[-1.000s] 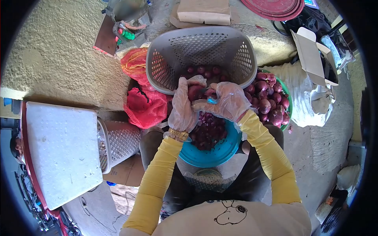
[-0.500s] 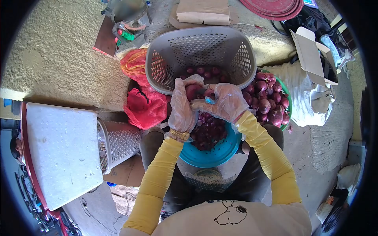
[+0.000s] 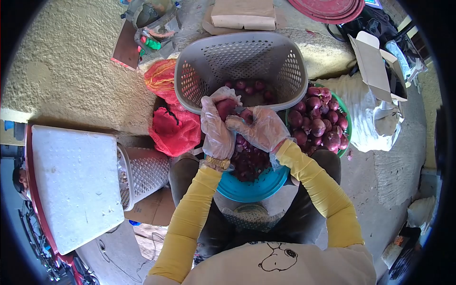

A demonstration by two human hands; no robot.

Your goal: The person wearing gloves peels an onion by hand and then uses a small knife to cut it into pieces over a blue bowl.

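The left hand [image 3: 217,130], in a clear plastic glove, has its fingers curled around a red onion [image 3: 225,109]. The right hand [image 3: 262,127], gloved the same way, is closed at the fingertips on a smaller dark red piece [image 3: 246,116] just beside that onion (whether the piece is separate from it, I cannot tell). The two hands are close together, the onion between the left palm and the right fingers.

Below both hands is a blue basin [image 3: 252,191], with a pile of dark red onions [image 3: 249,166] inside. Just beyond the fingertips stands a grey basket [image 3: 237,50], a few loose onions [image 3: 250,89] at its bottom. To the right of the right hand, a green tub [image 3: 350,127] is heaped with whole onions [image 3: 317,126], and a white sack [image 3: 363,116] lies beyond it.

To the left of the left hand is a red mesh bag [image 3: 175,134]; farther left, nearer the body, come a pale basket [image 3: 151,172] and a large white slab [image 3: 76,185]. A gold band [image 3: 217,162] circles the left wrist, and yellow sleeves [image 3: 187,223] cover both forearms (both rather wrinkled).
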